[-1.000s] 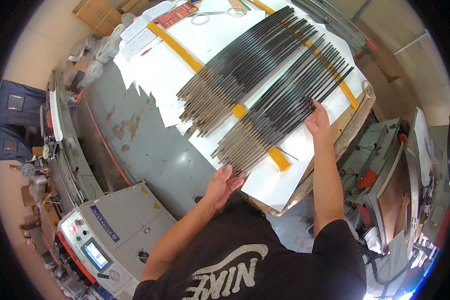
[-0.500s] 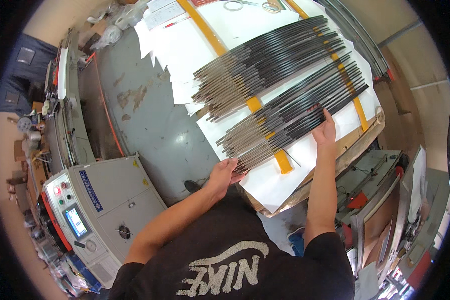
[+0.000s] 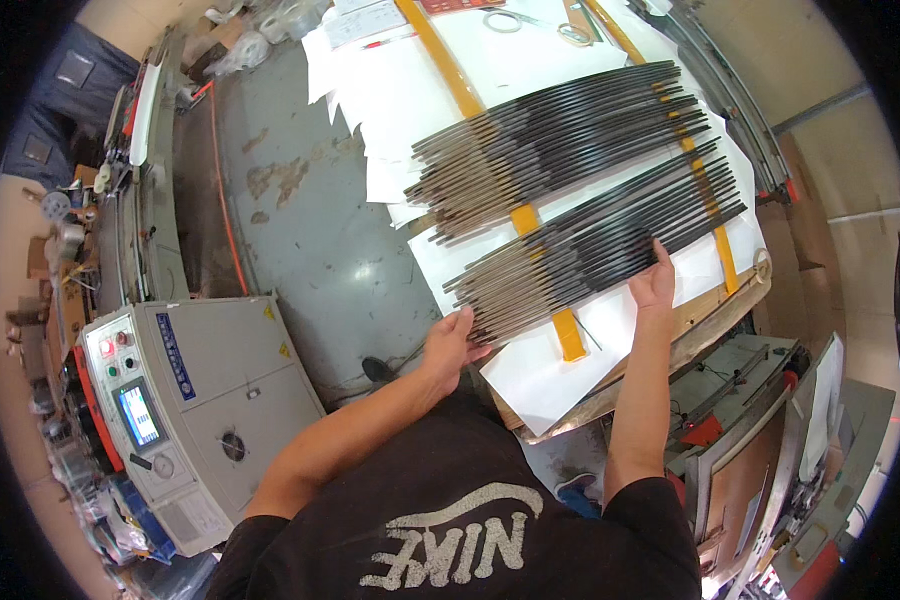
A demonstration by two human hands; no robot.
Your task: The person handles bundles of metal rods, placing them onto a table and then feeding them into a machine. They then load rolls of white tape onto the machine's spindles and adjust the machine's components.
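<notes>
Two fans of long thin dark rods lie on white paper sheets (image 3: 535, 370) over a wooden board. My left hand (image 3: 453, 343) presses against the near ends of the closer bundle of rods (image 3: 590, 250) at its left end. My right hand (image 3: 656, 286) rests flat with fingers spread on the same bundle, near its middle right. The farther bundle of rods (image 3: 555, 140) lies untouched beyond it. Two yellow strips (image 3: 530, 220) run under both bundles across the paper.
A grey machine cabinet (image 3: 195, 410) with a small screen and buttons stands at my left. Grey floor (image 3: 300, 220) separates it from the board. Scissors (image 3: 570, 32) and paper lie at the far end. Metal equipment (image 3: 760, 440) stands at my right.
The view has shifted, so the board and rods sit more to the right. Both hands stay on the closer bundle, the left at its ends, the right on top.
</notes>
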